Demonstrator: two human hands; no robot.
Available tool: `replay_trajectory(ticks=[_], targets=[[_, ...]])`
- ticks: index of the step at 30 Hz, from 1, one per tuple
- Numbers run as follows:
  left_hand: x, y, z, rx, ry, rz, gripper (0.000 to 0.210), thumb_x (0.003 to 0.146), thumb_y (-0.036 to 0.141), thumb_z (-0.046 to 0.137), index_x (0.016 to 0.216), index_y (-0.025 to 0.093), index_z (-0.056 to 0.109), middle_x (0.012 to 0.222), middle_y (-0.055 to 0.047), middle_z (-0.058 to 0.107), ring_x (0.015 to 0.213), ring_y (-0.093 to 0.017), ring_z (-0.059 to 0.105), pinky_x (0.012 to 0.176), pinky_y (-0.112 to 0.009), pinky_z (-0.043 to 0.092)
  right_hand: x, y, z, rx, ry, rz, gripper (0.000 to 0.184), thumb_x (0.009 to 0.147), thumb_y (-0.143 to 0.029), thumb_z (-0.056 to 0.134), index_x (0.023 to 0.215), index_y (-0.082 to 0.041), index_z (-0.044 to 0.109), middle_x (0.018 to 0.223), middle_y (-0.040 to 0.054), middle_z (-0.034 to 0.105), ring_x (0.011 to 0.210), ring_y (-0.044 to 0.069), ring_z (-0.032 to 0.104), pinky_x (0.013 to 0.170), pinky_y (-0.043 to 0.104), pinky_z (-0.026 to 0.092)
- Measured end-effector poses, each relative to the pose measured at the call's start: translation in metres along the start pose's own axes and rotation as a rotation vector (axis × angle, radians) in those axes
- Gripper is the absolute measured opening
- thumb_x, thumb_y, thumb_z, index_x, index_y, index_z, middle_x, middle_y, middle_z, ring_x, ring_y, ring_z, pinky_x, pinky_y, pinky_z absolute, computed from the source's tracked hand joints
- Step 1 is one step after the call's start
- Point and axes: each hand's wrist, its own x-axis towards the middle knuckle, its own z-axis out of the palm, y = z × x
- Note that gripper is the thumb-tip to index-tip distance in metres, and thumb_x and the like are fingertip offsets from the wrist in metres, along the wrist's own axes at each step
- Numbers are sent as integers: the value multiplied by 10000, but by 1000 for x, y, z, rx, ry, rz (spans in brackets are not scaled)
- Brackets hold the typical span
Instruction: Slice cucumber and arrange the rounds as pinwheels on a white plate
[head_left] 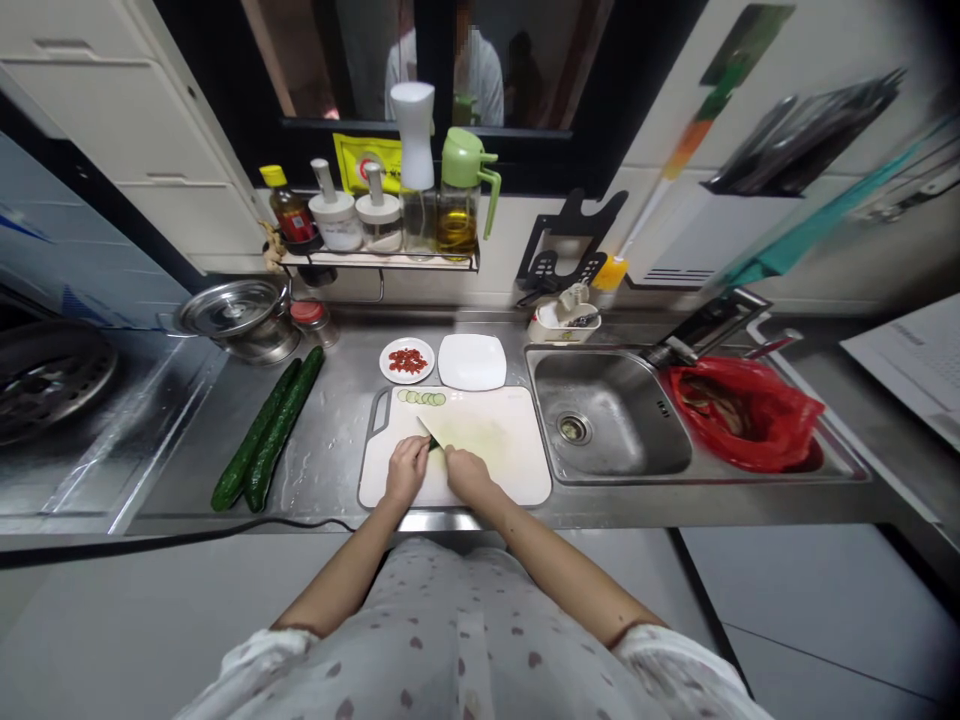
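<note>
My right hand (468, 472) is closed round a knife, its light blade (430, 427) slanting up and left over the white cutting board (517, 480). Beside the blade my left hand (407, 466) presses with curled fingers on a piece of cucumber (433, 442); only a bit of its dark green skin shows. Along the board's top left lies a row of thin cucumber slices (421, 398). Behind the board stand a small plate of chopped red pieces (407, 361) and a bare white square plate (472, 362).
Two whole cucumbers (274, 440) lie to the left, near a lidded steel pot (240, 318) and a red-capped jar (311, 322). At right is a steel sink (611, 410) with a red plastic bag (750, 415). A shelf (382, 261) of bottles hangs behind.
</note>
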Motion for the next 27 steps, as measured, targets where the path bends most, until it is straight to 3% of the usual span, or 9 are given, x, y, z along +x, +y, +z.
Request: replay_trajectory(ticks=[12, 27], targets=[[-1, -3, 2, 7, 7, -6, 230, 912, 219, 437, 985, 189, 653, 955, -74, 678, 934, -182, 604, 865, -343, 491, 28, -13, -2, 24, 82, -20, 325, 880, -59, 352, 1154, -114, 518, 1009, 133, 683, 1000, 194, 641, 798, 268, 466], [-1, -1, 0, 7, 4, -9, 230, 910, 205, 443, 1002, 195, 653, 960, -72, 676, 926, -184, 605, 854, -340, 487, -7, 2, 5, -27, 16, 6, 347, 836, -6, 375, 1140, -100, 516, 990, 160, 683, 975, 222, 651, 768, 293, 467]])
